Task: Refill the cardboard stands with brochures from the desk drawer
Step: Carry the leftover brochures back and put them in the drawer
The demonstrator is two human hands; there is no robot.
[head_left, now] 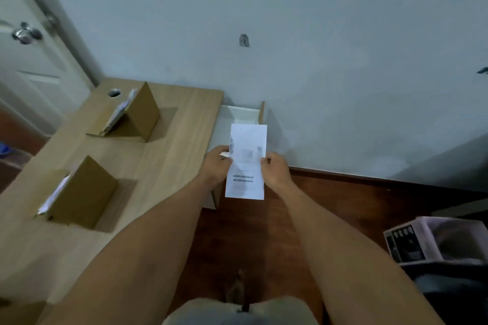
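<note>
A white brochure (246,163) with dark print is held upright over the open white drawer (239,116) at the desk's right end. My left hand (217,166) grips its left edge and my right hand (274,171) grips its right edge. Two cardboard stands sit on the wooden desk (169,161). The far stand (140,116) and the near stand (81,195) each hold a few white brochures on their left faces. The inside of the drawer is mostly hidden behind the brochure.
A white door with a metal knob (26,34) stands at the left. The grey wall runs behind the desk. Red-brown wooden floor (330,198) lies to the right, with a box (433,240) at the right edge.
</note>
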